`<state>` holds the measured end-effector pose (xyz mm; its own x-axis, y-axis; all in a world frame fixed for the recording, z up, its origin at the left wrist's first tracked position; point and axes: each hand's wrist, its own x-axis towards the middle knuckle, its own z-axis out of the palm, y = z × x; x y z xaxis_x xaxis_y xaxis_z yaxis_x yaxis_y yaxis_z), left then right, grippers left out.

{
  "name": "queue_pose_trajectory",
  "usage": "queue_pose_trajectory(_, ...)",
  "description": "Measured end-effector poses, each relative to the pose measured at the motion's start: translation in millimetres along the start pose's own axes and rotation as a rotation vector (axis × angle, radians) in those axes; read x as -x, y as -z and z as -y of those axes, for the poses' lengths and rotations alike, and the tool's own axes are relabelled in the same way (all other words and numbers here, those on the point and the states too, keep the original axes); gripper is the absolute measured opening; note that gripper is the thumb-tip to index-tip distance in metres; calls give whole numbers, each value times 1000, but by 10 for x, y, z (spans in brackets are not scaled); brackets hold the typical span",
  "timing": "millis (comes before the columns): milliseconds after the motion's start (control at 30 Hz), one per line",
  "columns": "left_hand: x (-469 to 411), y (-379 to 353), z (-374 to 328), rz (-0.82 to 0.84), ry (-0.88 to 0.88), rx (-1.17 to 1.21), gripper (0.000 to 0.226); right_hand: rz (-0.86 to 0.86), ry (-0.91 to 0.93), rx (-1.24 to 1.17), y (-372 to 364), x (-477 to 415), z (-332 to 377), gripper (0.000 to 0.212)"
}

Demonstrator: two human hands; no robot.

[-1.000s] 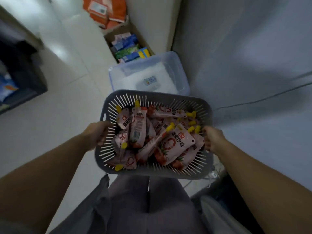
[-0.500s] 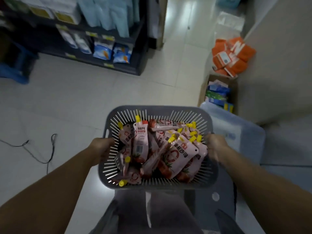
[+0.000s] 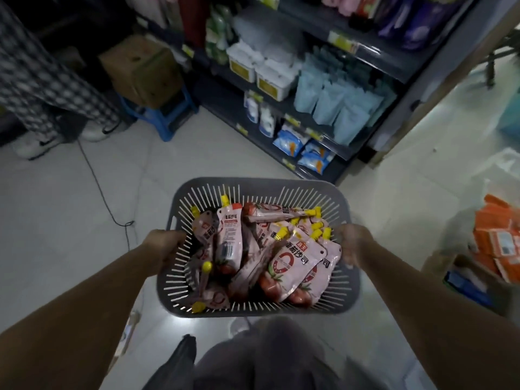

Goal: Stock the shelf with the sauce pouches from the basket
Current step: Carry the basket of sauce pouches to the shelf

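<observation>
I carry a grey slotted plastic basket in front of my body. My left hand grips its left rim and my right hand grips its right rim. Inside lie several pink sauce pouches with yellow caps and tomato pictures, piled loosely. A dark store shelf stands ahead and to the right, stocked with blue and white packs.
Another person's checked trouser legs and white shoes stand at the far left. A cardboard box sits on a blue stool. A black cable runs across the tiled floor. Orange packs lie in a box at the right.
My view has swung left from the wall and floor boxes toward the store shelf, which is now closer. Both hands keep their hold on the basket.
</observation>
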<state>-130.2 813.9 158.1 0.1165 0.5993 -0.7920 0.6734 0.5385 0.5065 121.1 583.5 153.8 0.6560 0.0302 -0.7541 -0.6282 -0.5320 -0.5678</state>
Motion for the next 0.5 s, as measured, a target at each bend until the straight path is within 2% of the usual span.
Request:
queue_pose_trajectory(267,-709,496,-892,-115,43,132,33,188,91,101,-1176,-595,1345,18)
queue_pose_trajectory(367,-982,619,-1276,-162,80,164,25,204,68,189,-1600,-806,1828,21)
queue_pose_trajectory(500,-1280,772,-1757,-220,142,235,16,217,130,328,-2111,-1060,2508,18)
